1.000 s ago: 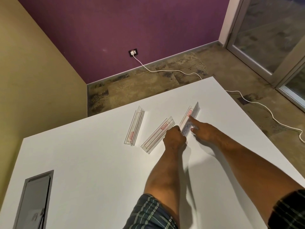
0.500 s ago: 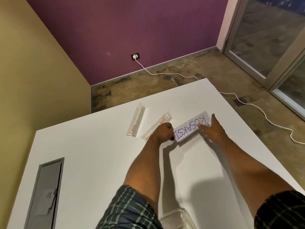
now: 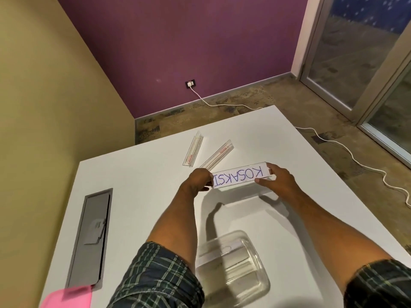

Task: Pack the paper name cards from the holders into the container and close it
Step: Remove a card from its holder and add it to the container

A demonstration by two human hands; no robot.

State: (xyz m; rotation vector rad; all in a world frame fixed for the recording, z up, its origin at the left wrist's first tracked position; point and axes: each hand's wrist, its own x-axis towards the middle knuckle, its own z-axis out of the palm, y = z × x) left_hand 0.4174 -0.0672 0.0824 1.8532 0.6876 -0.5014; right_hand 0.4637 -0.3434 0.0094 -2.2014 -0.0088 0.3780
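Clear rectangular holder (image 3: 241,177) with paper name card, pinched between left hand (image 3: 198,180) and right hand (image 3: 278,180).

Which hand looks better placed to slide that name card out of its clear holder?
Probably the left hand: its fingertips pinch the name card at its end, while the right hand grips the holder's other end, steadying it.

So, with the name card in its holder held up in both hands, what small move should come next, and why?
Probably slide the paper name card sideways out of its clear holder. The left hand pinches one end and the right hand the other, above the table, and the card appears not yet pulled out. The open container waits near the body.
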